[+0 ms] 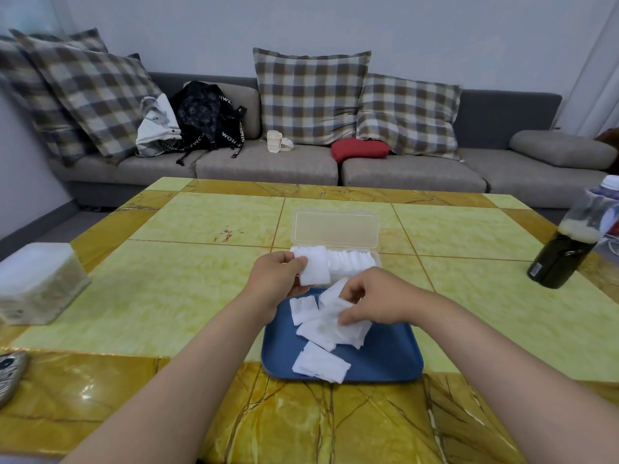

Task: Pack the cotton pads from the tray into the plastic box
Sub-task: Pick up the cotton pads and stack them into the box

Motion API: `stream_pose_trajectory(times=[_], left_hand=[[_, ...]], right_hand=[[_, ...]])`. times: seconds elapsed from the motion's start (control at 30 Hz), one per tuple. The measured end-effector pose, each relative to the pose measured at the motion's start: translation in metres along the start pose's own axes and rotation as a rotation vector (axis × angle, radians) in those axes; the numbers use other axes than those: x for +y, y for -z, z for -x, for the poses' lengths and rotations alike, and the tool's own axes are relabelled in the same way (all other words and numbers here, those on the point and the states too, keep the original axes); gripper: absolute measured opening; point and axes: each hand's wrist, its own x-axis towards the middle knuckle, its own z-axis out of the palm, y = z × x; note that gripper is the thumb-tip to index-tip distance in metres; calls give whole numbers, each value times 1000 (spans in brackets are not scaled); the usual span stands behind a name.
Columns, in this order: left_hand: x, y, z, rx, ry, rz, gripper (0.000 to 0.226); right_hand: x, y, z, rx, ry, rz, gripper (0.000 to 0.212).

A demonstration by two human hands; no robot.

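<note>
Two bare forearms reach in from the near edge of the bench (167,279), across its yellow marbled top, and meet above the blue tray (385,360). On the tray lie the loose cotton pads (320,363), white squares strewn and overlapping, a few of them close to the front rim. Just beyond the tray stands the plastic box (335,229), clear, its lid thrown back, with a row of pads standing on edge inside.

The left hand (274,279) is raised between tray and box, wrist turned inward. Its thumb and curled fingers (296,261) pinch a small stack of pads (315,267) by the left edge. The right hand (378,296) hovers low over the heap, knuckles up, its fingers (348,318) curled down and nipping at a pad or two; how many I cannot tell.

These pads look feather-light, soft and floppy, and would likely cling to one another and crumple if squeezed hard. To my eye they are best pinched gently across one edge, gathered square into a bundle, and slid into the box upright beside the others.
</note>
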Motion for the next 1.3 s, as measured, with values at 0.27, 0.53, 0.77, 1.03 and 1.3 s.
stream_pose_trajectory(times=[0.27,0.53,0.77,1.03,1.3], left_hand=[[-3,-4,1,50,4,-22,23],[-4,-7,3,74,-61,-98,21],[-4,-21,12,-111,58,127,22],[5,-32,23,-268,108,281,24],[8,-30,25,-319,59,198,20]], right_hand=[[5,23,7,61,-98,-491,8],[9,23,5,114,-107,-271,27],[-7,25,7,206,-73,-788,14],[-10,25,8,282,-86,-701,18],[-9,25,8,389,-107,-638,16]])
